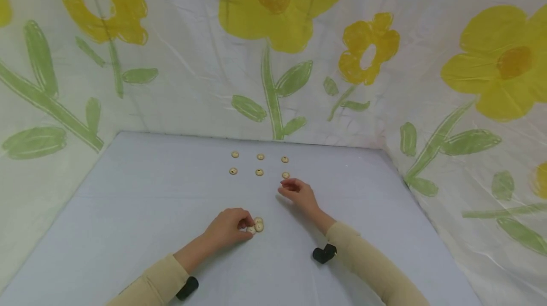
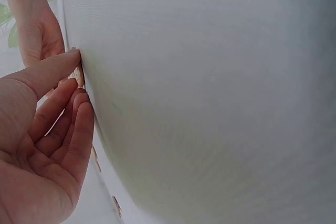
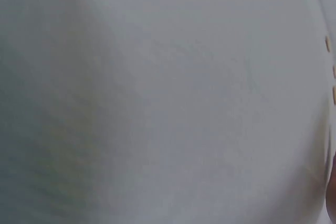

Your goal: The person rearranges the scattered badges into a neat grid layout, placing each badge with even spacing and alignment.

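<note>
In the head view my left hand point(image 1: 231, 227) pinches a pale round wooden disc point(image 1: 251, 230) between thumb and fingers, low over the white table. Two more discs point(image 1: 259, 226) lie touching beside it. The left wrist view shows the disc point(image 2: 79, 76) edge-on between thumb and fingertips. Farther off, my right hand point(image 1: 302, 198) hovers with loosely bent fingers just in front of a disc point(image 1: 286, 175). Thumb and fingertips look apart, with no disc visible between them. That disc ends the nearer of two rows of small discs. Markings on the discs are too small to read.
The rest of the rows, including a near-left disc point(image 1: 233, 171) and a far-left disc point(image 1: 235, 154), lies toward the table's back edge. A flower-printed white curtain point(image 1: 188, 83) surrounds the table point(image 1: 128, 211). Black wrist devices point(image 1: 324, 254) hang under both sleeves.
</note>
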Available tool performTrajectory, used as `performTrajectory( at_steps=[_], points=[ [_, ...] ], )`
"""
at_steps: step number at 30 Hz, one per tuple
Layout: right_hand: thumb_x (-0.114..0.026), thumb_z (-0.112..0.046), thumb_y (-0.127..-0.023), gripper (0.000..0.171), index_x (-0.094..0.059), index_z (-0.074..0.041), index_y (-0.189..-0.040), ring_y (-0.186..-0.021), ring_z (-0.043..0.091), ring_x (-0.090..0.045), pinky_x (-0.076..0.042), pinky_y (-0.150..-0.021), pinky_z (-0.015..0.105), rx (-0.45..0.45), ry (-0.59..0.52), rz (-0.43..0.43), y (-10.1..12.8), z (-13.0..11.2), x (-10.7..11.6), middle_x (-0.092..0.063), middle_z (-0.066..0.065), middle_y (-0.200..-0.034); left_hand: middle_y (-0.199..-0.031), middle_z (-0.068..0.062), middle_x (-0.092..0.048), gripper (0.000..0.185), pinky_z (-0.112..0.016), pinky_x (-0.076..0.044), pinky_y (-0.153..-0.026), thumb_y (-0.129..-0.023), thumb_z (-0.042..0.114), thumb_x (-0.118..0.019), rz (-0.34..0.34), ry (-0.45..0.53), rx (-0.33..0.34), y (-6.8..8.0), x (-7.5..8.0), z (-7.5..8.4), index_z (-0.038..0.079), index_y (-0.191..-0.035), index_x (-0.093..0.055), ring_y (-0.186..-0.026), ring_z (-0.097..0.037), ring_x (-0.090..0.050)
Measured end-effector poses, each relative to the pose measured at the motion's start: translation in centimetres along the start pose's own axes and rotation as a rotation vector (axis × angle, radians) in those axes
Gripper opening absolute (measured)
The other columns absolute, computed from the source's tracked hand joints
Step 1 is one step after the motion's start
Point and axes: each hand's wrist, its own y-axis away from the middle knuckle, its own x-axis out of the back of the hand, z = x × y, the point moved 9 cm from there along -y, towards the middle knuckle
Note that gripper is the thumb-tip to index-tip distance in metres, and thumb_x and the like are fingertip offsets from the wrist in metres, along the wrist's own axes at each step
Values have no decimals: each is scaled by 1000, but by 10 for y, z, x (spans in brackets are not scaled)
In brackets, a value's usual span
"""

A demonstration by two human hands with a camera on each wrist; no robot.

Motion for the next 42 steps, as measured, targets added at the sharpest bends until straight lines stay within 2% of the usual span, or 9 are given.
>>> performTrajectory(
  at_steps=[4, 8, 13, 20, 27, 37, 42],
  points=[
    [-77, -16, -84, 28, -69, -4, -108, -88, 13, -64, -49, -78, 23, 37, 19, -49, 5, -2, -9, -69, 2, -95, -77, 6, -58, 16, -28, -46, -66, -78, 11, -80, 0, -5, 20, 1, 1, -1, 12, -86, -66, -73, -12, -52],
    [-77, -14, -85, 29, -68, -2, -110, -87, 12, -63, -50, -77, 23, 48, 19, -112, 13, -7, -18, -69, 2, -95, -76, 5, -57, 16, -28, -45, -65, -78, 11, -80, 4, -15, 12, 3, 3, 0, 12, -85, -66, -72, -12, -52],
    [-74, -11, -86, 31, -66, 4, -112, -89, 15, -63, -50, -77, 23, 79, 23, -205, 35, -39, -27, -69, 9, -99, -76, 6, -58, 16, -28, -44, -64, -78, 10, -80, 11, -23, 0, 5, 5, -1, 12, -85, -66, -71, -11, -51],
    [-74, -11, -86, 28, -67, 1, -109, -88, 16, -63, -50, -78, 25, 87, 29, -250, 50, -47, -37, -68, 6, -96, -76, 5, -58, 15, -27, -45, -65, -77, 9, -79, 26, -30, -6, 8, 8, -2, 12, -84, -66, -71, -11, -52],
    [-74, -9, -85, 27, -67, 2, -109, -87, 12, -62, -50, -78, 23, 116, 54, -303, 67, -59, -46, -68, 14, -101, -75, 5, -58, 14, -27, -45, -65, -77, 8, -78, 38, -25, -21, 11, 12, -3, 11, -83, -66, -71, -12, -52],
    [-75, -5, -84, 25, -67, 2, -106, -87, 22, -62, -50, -76, 22, 178, 82, -349, 81, -65, -57, -68, 16, -97, -74, 8, -57, 13, -26, -44, -64, -78, 10, -78, 47, -36, -28, 15, 12, -8, 14, -82, -67, -70, -8, -51],
    [-76, -2, -82, 24, -67, 4, -104, -87, 33, -62, -52, -77, 29, 223, 91, -363, 86, -70, -62, -67, 17, -95, -74, 7, -56, 12, -26, -44, -64, -78, 10, -77, 47, -29, -32, 17, 14, -8, 13, -82, -66, -70, -9, -51]
  ],
)
